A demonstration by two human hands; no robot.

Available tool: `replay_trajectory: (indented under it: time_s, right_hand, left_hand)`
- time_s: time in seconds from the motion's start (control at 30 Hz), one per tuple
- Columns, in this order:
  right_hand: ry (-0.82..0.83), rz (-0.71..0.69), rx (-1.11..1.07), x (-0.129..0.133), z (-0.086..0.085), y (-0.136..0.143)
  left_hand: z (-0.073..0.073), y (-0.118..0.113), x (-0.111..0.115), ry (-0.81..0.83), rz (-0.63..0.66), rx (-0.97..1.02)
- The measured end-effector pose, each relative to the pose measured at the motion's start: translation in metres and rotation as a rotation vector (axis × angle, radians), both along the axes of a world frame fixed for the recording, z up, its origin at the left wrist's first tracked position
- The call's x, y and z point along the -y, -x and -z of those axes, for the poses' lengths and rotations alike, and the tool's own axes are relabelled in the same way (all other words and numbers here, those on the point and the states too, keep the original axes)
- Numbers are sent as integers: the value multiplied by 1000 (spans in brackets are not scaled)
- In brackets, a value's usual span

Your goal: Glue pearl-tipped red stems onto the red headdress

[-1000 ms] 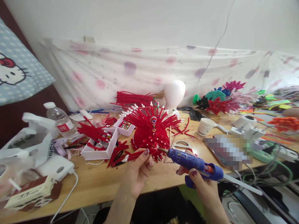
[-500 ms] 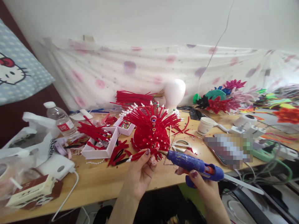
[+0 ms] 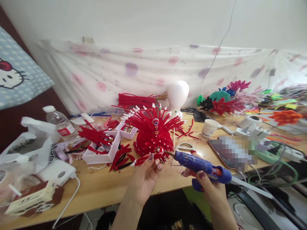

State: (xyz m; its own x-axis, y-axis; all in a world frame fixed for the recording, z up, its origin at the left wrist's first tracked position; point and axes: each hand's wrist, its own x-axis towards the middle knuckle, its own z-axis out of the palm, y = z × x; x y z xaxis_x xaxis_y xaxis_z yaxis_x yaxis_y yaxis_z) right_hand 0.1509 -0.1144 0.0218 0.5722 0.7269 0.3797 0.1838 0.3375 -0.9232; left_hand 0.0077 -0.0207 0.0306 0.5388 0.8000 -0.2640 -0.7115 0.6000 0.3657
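Between the fingertips of my left hand is a red fuzzy pipe-cleaner piece with white beads at its left end. My right hand is wrapped round a blue hot glue gun, a white glue stick jutting from its back. The gun's metal nozzle points left, close to the held piece; whether they touch I cannot tell. Right behind both hands stands a red headdress with bead-tipped spikes fanned out on top, gems down its front and a red flower low down.
A white foam head stands behind the headdress. To the left are a white box of red stems and a water bottle. Scissors, a paper cup, a phone and a power strip lie to the right.
The glue gun's nozzle has shifted slightly right, away from the held piece. My left hand keeps its pinch, and the whole view has moved a little.
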Motion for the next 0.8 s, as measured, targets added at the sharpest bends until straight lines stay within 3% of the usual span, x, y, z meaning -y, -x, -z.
replay_trajectory:
  time_s: [0.43,0.6,0.8]
  right_hand:
    - [-21,-38,28,-2,3,-4]
    - [-3,-31,18,-2,4,-6]
    - [-51,-141,35,-1,2,-6]
  left_hand:
    - [2,-3,4,17,131,82]
    - [1,-4,6,16,125,78]
    - [1,-6,7,-20,127,70]
